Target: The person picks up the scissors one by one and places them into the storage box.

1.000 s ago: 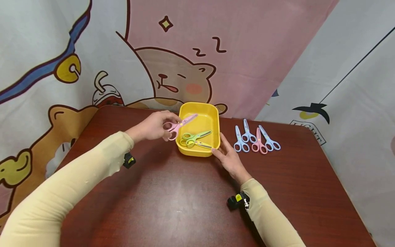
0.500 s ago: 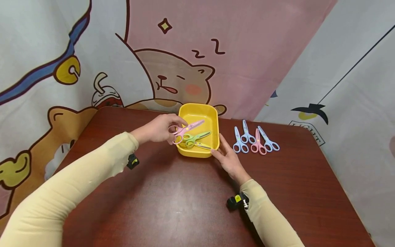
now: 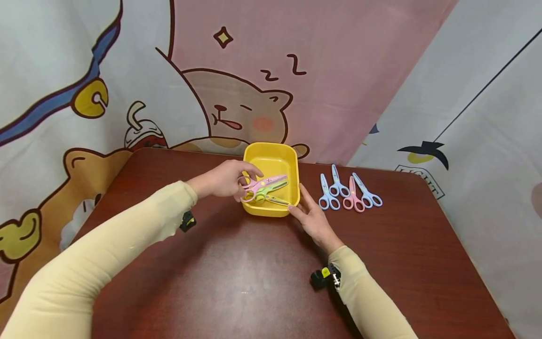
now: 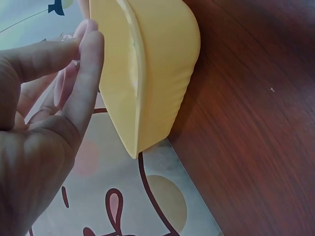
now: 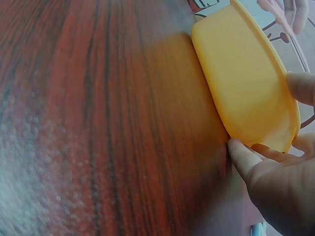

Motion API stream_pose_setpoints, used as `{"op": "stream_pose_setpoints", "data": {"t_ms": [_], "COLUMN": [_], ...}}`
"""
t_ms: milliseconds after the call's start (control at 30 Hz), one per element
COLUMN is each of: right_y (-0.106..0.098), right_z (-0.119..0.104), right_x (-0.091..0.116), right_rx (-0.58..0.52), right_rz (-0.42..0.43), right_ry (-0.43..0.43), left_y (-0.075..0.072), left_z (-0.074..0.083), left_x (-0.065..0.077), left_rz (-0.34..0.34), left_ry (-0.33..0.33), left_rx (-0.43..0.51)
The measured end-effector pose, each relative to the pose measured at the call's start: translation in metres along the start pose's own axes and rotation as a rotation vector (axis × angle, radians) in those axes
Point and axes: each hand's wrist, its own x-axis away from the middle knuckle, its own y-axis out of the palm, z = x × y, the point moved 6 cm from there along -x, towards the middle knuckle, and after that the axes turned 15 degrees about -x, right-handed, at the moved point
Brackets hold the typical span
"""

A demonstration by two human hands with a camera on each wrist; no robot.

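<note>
lower and farther right than a second ago, the left hand (image 3: 228,179) has carried the lilac-pink scissors (image 3: 263,183) over the yellow tray (image 3: 271,146). with that tray as the clock's centre, this hand sits at nine, thumb and fingers pinching the handle loops, blades aimed just short of three. beneath, near six, lie green scissors (image 3: 268,190) and yellow scissors (image 3: 277,201). between four and five, the right hand (image 3: 316,222) pinches the tray's corner, thumb on the rim, fingers against the outer wall. past three, on the brown table (image 3: 241,273), rest blue scissors (image 3: 325,190), a second blue pair (image 3: 336,181), a pink pair (image 3: 353,191) and a third blue pair (image 3: 364,190).
</note>
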Motion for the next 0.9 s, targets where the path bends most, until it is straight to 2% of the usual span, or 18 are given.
{"op": "stream_pose_setpoints", "data": {"t_ms": [333, 567, 900], "right_y": [0.0, -0.001, 0.0], "right_z": [0.0, 0.001, 0.001], "right_x": [0.0, -0.001, -0.001], "right_rx": [0.003, 0.003, -0.005], "right_rz": [0.006, 0.003, -0.005], "right_ry": [0.013, 0.007, -0.008], "left_y": [0.007, 0.011, 0.018], "left_z": [0.004, 0.008, 0.008], "left_x": [-0.009, -0.018, -0.025], "left_rz": [-0.031, -0.014, -0.034], "left_ry": [-0.002, 0.021, 0.024], "left_rx": [-0.011, -0.061, -0.11]}}
